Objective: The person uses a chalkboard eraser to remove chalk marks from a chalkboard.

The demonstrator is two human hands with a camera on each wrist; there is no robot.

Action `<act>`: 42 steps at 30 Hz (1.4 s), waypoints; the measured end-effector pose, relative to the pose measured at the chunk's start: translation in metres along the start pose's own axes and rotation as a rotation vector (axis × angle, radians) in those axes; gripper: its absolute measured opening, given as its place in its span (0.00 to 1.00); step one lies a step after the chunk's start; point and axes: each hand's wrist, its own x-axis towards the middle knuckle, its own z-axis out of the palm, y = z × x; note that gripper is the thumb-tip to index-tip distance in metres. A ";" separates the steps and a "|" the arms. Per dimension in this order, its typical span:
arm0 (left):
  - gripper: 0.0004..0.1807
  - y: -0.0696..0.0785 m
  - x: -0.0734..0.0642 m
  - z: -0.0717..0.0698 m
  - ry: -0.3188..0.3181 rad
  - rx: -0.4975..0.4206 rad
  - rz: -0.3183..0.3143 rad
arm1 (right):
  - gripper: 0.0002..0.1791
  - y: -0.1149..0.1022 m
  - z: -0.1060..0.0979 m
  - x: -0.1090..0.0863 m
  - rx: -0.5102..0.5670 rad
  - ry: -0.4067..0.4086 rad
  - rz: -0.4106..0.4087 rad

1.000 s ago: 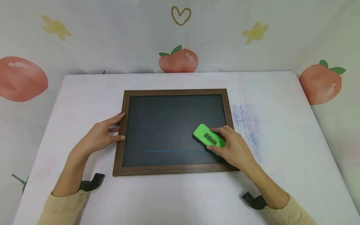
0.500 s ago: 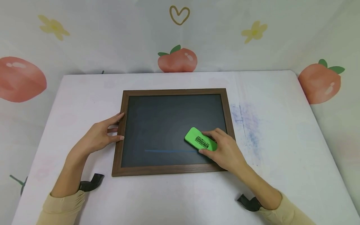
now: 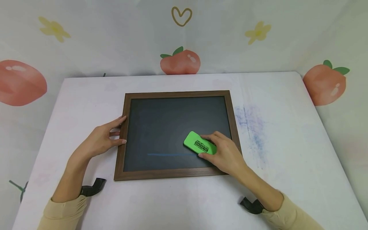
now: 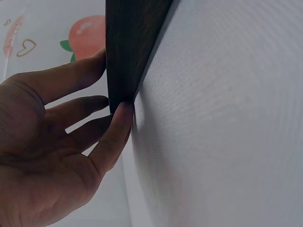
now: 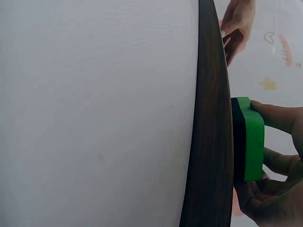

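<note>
A small blackboard [image 3: 172,124] in a brown wooden frame lies on the white table. A faint blue line [image 3: 166,154] runs across its lower part. My right hand [image 3: 225,153] grips a green magnetic eraser [image 3: 196,140] between thumb and fingers, its dark underside against the board at the line's right end. At the board's left side, my left hand [image 3: 102,140] steadies the frame, fairly straight fingers and thumb touching it. The left wrist view has the frame's edge [image 4: 132,42] meeting those fingertips [image 4: 124,111]; the right wrist view catches the eraser [image 5: 254,142] from the side.
The white table [image 3: 161,204] bears blue smudges [image 3: 253,127] to the right of the board. Behind it hangs a pale backdrop [image 3: 123,38] printed with peaches and flowers. Black curved pieces [image 3: 93,188] stick out at both wrists.
My right hand has slid the eraser leftward over the board, along the blue line, whose visible right end now stops farther left. The left hand stays at the frame.
</note>
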 end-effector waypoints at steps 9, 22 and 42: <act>0.50 0.000 0.001 0.000 0.003 -0.002 0.010 | 0.32 -0.010 0.010 0.006 0.017 -0.006 -0.024; 0.50 0.000 0.000 0.000 0.004 0.002 0.009 | 0.32 -0.029 0.026 0.009 0.037 -0.010 -0.041; 0.50 0.000 -0.001 -0.001 0.000 -0.012 0.010 | 0.32 -0.057 0.044 0.024 -0.011 -0.080 -0.102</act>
